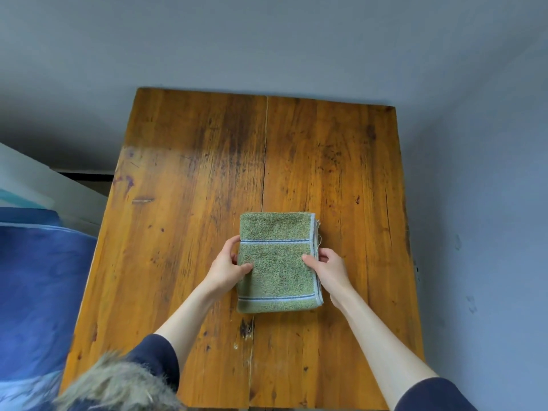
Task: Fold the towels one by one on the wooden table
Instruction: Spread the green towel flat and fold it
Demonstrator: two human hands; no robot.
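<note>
A green towel, folded into a thick rectangle, is laid flat on the wooden table, slightly right of the centre seam and toward the near half. Two pale stripes are seen across it, and a pale border with loose threads along its right edge. The towel is gripped at both sides: the left hand is clamped on the left edge, thumb on top, and the right hand is clamped on the right edge. Dark sleeves are seen at the near edge. Blue bedding lies to the left of the table.
</note>
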